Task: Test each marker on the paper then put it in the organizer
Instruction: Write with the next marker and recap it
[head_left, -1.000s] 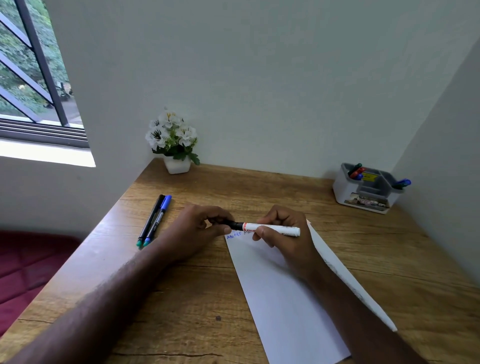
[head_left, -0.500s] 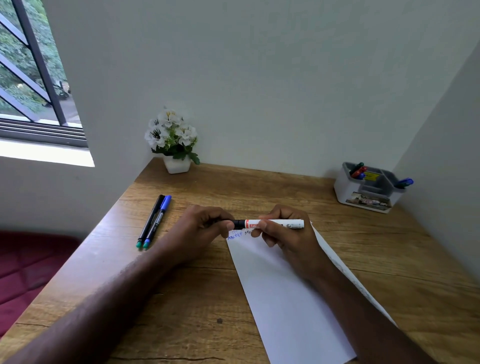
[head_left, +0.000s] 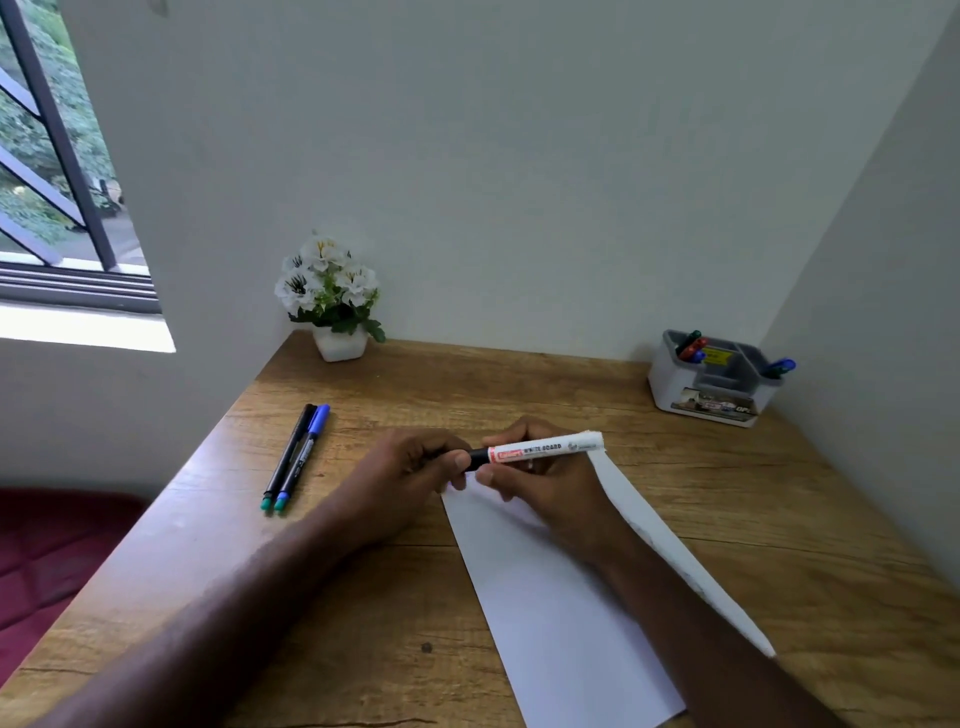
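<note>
Two hands meet over the top edge of the sheet of paper (head_left: 550, 597) in the head view, sharing one whiteboard marker (head_left: 545, 449) held level above it. The right hand (head_left: 545, 480) wraps its fingers around the white barrel, which carries a red label and dark lettering. The left hand (head_left: 410, 467) pinches the marker's black cap end between thumb and curled fingers (whether the cap is seated or partly pulled off cannot be told). The marker runs left to right, its white tail poking out past the right hand.

The paper lies on the wooden desk (head_left: 467, 395) at a slant, its near corner reaching the lower edge of the view, and both forearms stretch across the desk toward it.

Left of the hands, well apart from the paper, two slim pens lie side by side and touching: a black pen (head_left: 290, 451) and a blue-capped pen (head_left: 304, 454), both with teal ends pointing toward the person.

At the far right corner of the desk stands the grey organizer (head_left: 711, 400), against the wall; several markers already stick up from its left and right compartments. A small white pot of white flowers (head_left: 332, 296) sits in the far left corner, beside a window (head_left: 52, 156).
</note>
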